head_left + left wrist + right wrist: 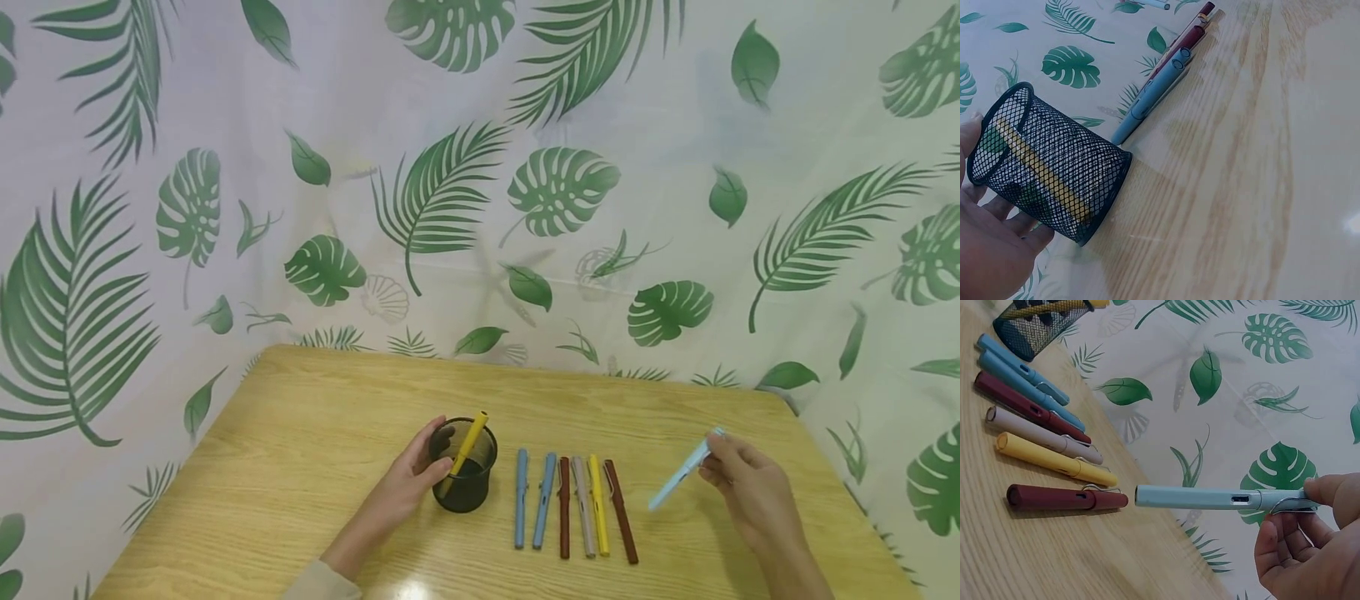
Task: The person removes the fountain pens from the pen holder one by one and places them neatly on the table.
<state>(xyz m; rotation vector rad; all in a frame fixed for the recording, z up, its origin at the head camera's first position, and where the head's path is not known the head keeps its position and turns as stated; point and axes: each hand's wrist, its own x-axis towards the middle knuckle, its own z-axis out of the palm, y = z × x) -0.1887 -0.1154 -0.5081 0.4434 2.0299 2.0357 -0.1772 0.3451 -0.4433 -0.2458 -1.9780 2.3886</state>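
Observation:
My left hand (412,471) grips a black mesh pen holder (468,497) from its left side, thumb at the front of the rim. Inside it leans a yellow pen (472,442), its top sticking out past the rim; the left wrist view shows this pen (1041,169) through the mesh. Over at the right, my right hand (753,492) pinches a light blue pen (686,471) by its cap end, near the metal clip. The pen's other end points toward the row on the table, and in the right wrist view the pen (1197,497) appears raised.
Between the hands several pens lie side by side on the wooden table (337,392): two blue pens (521,500), a dark red pen (564,508), a grey pen (583,508), a yellow pen (598,507) and another dark red pen (622,512). Behind hangs a leaf-patterned cloth (450,317).

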